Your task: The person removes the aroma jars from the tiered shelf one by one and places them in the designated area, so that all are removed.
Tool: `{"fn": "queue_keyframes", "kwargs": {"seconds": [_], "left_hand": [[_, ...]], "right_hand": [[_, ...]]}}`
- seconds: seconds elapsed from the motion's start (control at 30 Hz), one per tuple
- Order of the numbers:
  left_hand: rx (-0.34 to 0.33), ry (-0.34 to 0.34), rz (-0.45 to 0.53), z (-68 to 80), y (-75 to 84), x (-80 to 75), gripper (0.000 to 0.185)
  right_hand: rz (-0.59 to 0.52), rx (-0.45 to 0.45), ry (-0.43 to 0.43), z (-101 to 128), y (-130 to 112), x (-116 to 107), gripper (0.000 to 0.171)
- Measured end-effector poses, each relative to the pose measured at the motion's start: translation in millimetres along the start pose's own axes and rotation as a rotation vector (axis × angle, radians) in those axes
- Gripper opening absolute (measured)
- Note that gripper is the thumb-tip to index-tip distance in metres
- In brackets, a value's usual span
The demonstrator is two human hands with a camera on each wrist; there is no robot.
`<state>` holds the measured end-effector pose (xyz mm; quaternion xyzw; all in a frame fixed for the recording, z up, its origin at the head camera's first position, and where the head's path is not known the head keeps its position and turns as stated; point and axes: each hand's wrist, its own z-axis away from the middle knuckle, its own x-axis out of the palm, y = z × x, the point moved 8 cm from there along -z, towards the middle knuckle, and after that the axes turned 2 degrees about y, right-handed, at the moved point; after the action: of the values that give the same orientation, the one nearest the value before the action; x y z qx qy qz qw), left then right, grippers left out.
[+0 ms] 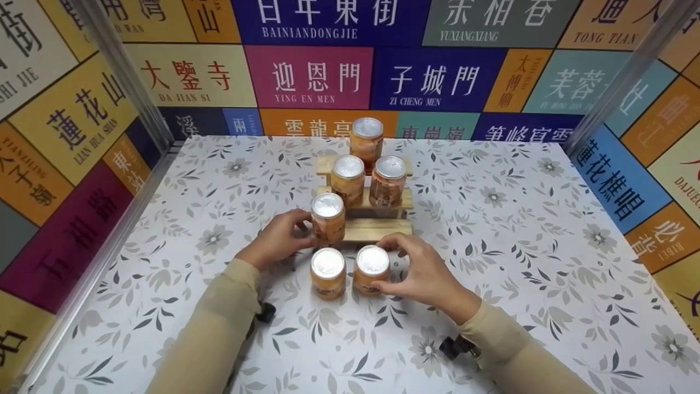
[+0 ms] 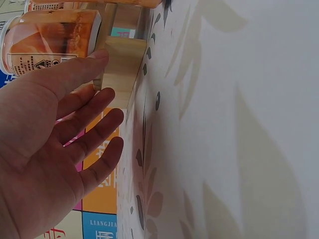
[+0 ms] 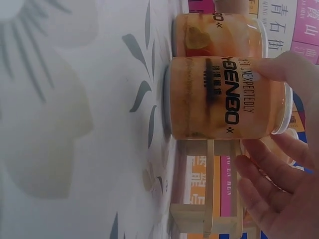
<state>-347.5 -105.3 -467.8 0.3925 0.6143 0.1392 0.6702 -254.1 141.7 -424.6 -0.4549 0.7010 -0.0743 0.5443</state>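
Silver-lidded orange can (image 1: 372, 276) upright on the leaf-patterned counter (image 1: 508, 257), clamped between thumb and fingers of the right hand (image 1: 424, 268). Just to its left, a matching can (image 1: 328, 280), also on the counter. Behind these, a wooden stepped rack (image 1: 377, 230); at the left end of its lowest step, another upright can (image 1: 329, 223). Next to that one, the left hand (image 1: 281, 235), fingers apart and loosely extended, thumb close to the can's base; whether touching, cannot tell. Higher up, two cans (image 1: 348, 183) side by side on the middle step and a single can (image 1: 366, 143) above them on the top. Beyond the counter, walls of colourful lettered panels (image 1: 309, 76).
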Motion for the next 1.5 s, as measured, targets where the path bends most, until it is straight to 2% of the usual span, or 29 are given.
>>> {"fn": "queue_keyframes", "kwargs": {"seconds": [0.3,0.4,0.6,0.73,0.9,1.1,1.27,1.5], "left_hand": [[-0.005,-0.009,0.015,-0.3,-0.1,1.0,0.043],[-0.009,-0.013,0.016,-0.3,-0.6,0.9,0.044],[-0.02,-0.005,0.011,-0.4,-2.6,0.1,0.046],[-0.013,-0.009,0.014,-0.6,-3.1,0.6,0.042],[-0.002,-0.007,0.004,-1.0,-2.6,0.5,0.04],[-0.024,-0.013,0.001,-1.1,-3.2,-0.2,0.043],[-0.021,-0.014,0.005,-1.4,-2.2,-0.3,0.042],[-0.037,-0.017,0.013,-0.8,-2.6,0.4,0.041]], "right_hand": [[-0.058,0.013,-0.086,-4.8,-3.6,-1.7,0.072],[-0.091,0.014,-0.075,-10.7,-8.5,-4.9,0.07],[-0.124,0.03,-0.028,-33.1,-22.4,-9.8,0.05],[-0.134,0.016,-0.019,-51.8,-29.6,-8.5,0.051],[-0.1,0.009,-0.025,-74.2,-32.8,-4.8,0.059],[-0.057,0.057,-0.097,-92.2,-30.9,4.9,0.068],[-0.059,0.064,-0.136,-101.0,-31.2,11.8,0.071],[0.007,0.057,-0.108,-104.7,-34.9,15.4,0.068]]}}
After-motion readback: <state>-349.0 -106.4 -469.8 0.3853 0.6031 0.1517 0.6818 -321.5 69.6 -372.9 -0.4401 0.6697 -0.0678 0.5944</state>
